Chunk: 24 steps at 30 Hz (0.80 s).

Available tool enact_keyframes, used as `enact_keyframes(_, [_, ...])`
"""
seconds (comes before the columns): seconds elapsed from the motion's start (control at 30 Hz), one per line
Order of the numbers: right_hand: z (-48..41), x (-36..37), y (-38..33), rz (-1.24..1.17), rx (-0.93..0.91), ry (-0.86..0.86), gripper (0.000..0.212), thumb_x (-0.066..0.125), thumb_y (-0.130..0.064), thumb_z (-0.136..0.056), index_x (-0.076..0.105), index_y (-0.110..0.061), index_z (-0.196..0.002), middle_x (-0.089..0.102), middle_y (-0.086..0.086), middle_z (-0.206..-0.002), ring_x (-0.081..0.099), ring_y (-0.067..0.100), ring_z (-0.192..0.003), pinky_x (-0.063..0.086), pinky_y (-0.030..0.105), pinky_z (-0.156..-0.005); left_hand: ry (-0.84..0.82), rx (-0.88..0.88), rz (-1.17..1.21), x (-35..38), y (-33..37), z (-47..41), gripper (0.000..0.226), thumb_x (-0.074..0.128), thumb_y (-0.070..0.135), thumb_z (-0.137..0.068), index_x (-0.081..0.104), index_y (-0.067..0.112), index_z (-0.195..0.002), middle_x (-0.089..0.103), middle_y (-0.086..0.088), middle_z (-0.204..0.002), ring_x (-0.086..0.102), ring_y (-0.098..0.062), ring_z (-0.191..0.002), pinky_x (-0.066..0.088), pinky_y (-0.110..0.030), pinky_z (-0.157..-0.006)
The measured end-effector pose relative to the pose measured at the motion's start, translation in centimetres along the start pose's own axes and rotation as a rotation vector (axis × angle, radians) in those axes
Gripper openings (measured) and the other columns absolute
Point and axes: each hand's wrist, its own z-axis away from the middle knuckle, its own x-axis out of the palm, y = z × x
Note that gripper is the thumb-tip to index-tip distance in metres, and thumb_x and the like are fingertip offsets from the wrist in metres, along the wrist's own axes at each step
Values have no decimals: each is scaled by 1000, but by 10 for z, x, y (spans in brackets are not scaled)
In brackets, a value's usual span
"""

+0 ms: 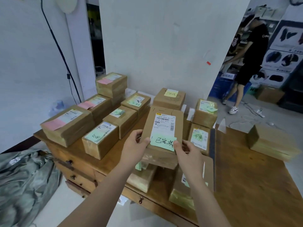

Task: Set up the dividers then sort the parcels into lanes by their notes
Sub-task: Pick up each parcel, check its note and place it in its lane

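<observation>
Wooden desk [254,177] is crowded with parcels; one parcel [164,123] is gripped by left hand [136,143] and right hand [186,149], fingers curled round its near edge, tilted so its green note [163,142] gets read, probably.

A brown parcel [164,126] with a white label and a handwritten green note [163,142] is tilted up at the middle, gripped at its near end by the left hand [134,145] and right hand [186,149]. Three pink-note parcels [67,125] line the left, with three green-note parcels [100,138] just beside them.

matt brown cardboard parcels [164,128], glossy tape, varnished wooden table [255,185]
</observation>
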Motion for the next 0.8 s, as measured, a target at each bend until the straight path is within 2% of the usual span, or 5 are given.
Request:
enact_keyframes(0.17, [-48, 27, -8, 93, 19, -21, 46, 55, -52, -93, 59, -22, -128, 67, -7, -117, 55, 7, -94, 44, 20, -65, -48, -19, -19, -1, 1, -59, 32, 60, 21, -95, 53, 24, -127, 62, 9, -117, 60, -9, -106, 53, -34, -91])
enact_keyframes(0.3, [-79, 42, -12, 113, 40, -43, 51, 54, -51, -94, 54, -22, -136, 62, -6, -128, 56, 13, -111, 47, 27, -85, -93, -43, -57, 3, 3, -100, 37, 58, 22, -97, 50, 20, -133, 60, 4, -127, 58, -14, -111, 52, -36, -95])
enact_keyframes(0.4, [-96, 50, -14, 119, 45, -52, 46, 54, -46, -95, 53, -23, -135, 61, -6, -128, 52, 8, -100, 45, 26, -81, -122, -60, -79, 8, 3, -126, 41, 57, 24, -98, 47, 19, -137, 58, 3, -131, 56, -14, -114, 49, -38, -99])
enact_keyframes(0.67, [-120, 68, -24, 245, 93, -12, 47, 51, -44, -98, 49, -24, -140, 60, -7, -133, 55, 11, -116, 37, 21, -76, -188, -110, -35, 20, -3, -176, 42, 56, 22, -98, 46, 19, -139, 56, 0, -135, 54, -12, -109, 46, -19, -73])
enact_keyframes(0.8, [-125, 74, -24, 269, 120, 3, 46, 50, -43, -99, 48, -24, -140, 61, -6, -131, 51, 5, -97, 34, 11, -61, -208, -85, -50, 23, -6, -188, 43, 56, 22, -98, 45, 20, -139, 56, 1, -134, 52, -7, -105, 44, -17, -70])
